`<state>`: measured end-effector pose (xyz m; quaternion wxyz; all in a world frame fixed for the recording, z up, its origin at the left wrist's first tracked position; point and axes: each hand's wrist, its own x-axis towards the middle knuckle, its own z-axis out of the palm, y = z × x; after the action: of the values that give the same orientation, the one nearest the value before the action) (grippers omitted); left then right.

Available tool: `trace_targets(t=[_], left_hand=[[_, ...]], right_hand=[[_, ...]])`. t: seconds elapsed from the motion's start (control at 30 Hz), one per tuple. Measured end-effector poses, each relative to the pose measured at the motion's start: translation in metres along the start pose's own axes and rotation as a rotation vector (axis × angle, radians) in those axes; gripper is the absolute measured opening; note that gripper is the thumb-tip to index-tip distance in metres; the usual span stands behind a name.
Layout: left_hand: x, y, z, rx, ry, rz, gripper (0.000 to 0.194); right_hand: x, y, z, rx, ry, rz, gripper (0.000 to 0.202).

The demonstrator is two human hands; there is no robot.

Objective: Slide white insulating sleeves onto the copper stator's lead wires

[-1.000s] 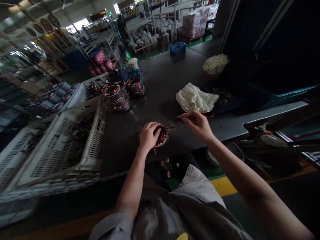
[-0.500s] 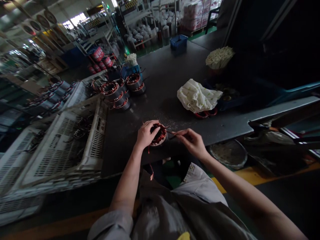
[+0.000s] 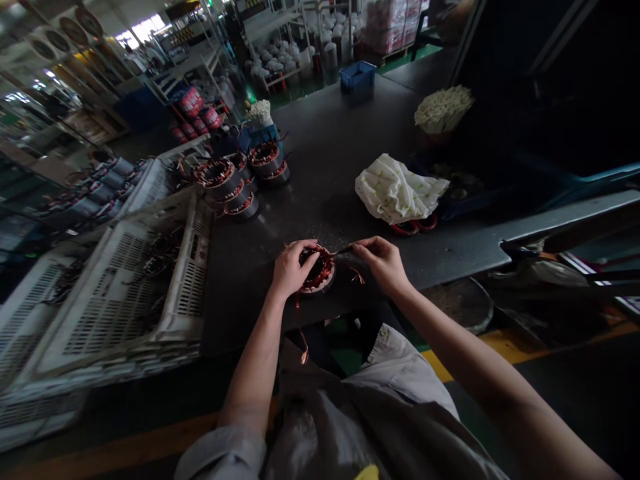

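A motor stator (image 3: pixel 327 279) with copper windings rests on the dark workbench close to its front edge. My left hand (image 3: pixel 291 270) grips its left side, the thumb over the rim and the fingers around the outside. On the other side my right hand (image 3: pixel 384 265) pinches a thin dark wire lead (image 3: pixel 344 251) that runs to the stator's upper right rim. Below those fingertips dangles a bare copper wire end (image 3: pixel 358 276). Another reddish lead (image 3: pixel 302 337) hangs from the stator over the bench edge. My right palm and curled fingers are partly hidden.
Stacked stators (image 3: pixel 230 187) stand at the left of the bench, beside white plastic crates (image 3: pixel 193 267). To the right lie a white cloth (image 3: pixel 397 190) over red-handled scissors (image 3: pixel 413 227) and a bundle of pale tubes (image 3: pixel 444 110). A blue bin (image 3: pixel 358 77) sits farther back.
My right hand has risen slightly with the dark lead, and a copper end now shows beneath it. My left hand stays on the stator.
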<state>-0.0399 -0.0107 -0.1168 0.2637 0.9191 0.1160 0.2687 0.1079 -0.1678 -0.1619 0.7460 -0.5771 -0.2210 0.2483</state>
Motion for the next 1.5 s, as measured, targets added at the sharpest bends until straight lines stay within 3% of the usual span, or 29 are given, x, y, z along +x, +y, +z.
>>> trace_targets(t=[0.23,0.4,0.57,0.7,0.8,0.97,1.1,1.2,1.27,1.4,1.5], left_hand=[[0.001,0.001,0.0,-0.022,0.02,-0.001,0.007],[0.006,-0.012,-0.007,-0.169,-0.058,-0.066,0.011],[0.012,-0.023,-0.01,-0.348,-0.083,-0.126,0.008],[0.013,-0.022,-0.007,-0.297,-0.077,-0.149,0.012],[0.013,-0.022,-0.006,-0.277,-0.064,-0.154,0.011],[0.01,-0.024,-0.006,-0.281,-0.039,-0.151,0.013],[0.008,-0.024,-0.005,-0.353,-0.038,-0.147,0.013],[0.007,-0.027,-0.002,-0.371,0.007,-0.187,0.02],[0.006,-0.03,-0.001,-0.359,0.042,-0.22,0.026],[0.006,-0.033,0.0,-0.333,0.02,-0.241,0.026],[0.006,-0.032,0.001,-0.301,0.038,-0.259,0.026]], right_hand=[[0.006,0.0,0.006,-0.057,-0.198,0.073,0.045],[0.026,-0.008,0.0,-0.024,-0.426,0.111,0.046],[0.047,-0.02,0.003,-0.093,-0.55,0.034,0.042],[0.066,-0.027,0.014,-0.175,-0.682,-0.08,0.038],[0.076,-0.019,0.028,-0.167,-0.761,-0.082,0.041],[0.077,0.007,0.046,-0.073,-0.726,0.089,0.051],[0.072,0.005,0.02,0.047,-0.647,0.211,0.041],[0.064,-0.006,-0.004,0.038,-0.802,0.317,0.049],[0.061,-0.01,-0.009,-0.01,-0.841,0.328,0.055],[0.065,-0.005,0.007,-0.075,-0.747,0.276,0.056],[0.078,-0.003,0.022,-0.197,-0.758,0.239,0.058]])
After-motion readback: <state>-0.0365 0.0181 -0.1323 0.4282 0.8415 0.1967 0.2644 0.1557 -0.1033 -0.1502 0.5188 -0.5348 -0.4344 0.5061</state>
